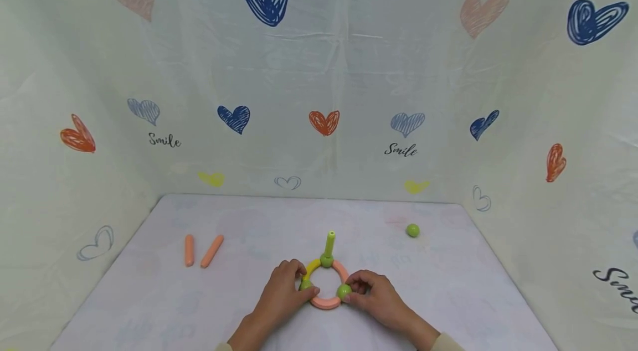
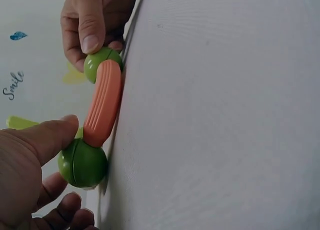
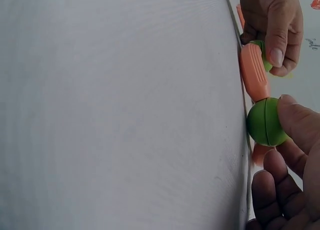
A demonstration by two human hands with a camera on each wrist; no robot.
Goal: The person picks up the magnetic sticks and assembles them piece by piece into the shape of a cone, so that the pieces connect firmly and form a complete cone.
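Observation:
A ring of curved rods and green balls lies on the table in the head view. Its near rod (image 1: 326, 303) and right rod (image 1: 341, 270) are orange; the left one (image 1: 312, 267) is yellow. My left hand (image 1: 285, 288) pinches the left green ball (image 2: 83, 162) between thumb and fingers. On the other side, my right hand (image 1: 377, 297) pinches the right green ball (image 3: 266, 121). The curved orange rod (image 2: 103, 103) joins these two balls. At the ring's far side, a light green stick (image 1: 330, 242) points up from a third green ball (image 1: 326, 261).
Two straight orange sticks (image 1: 189, 250) lie apart on the left of the white table (image 1: 149, 306). A loose green ball (image 1: 412, 230) sits toward the back right. A pale curtain (image 1: 299, 63) printed with hearts surrounds the table at the back and sides.

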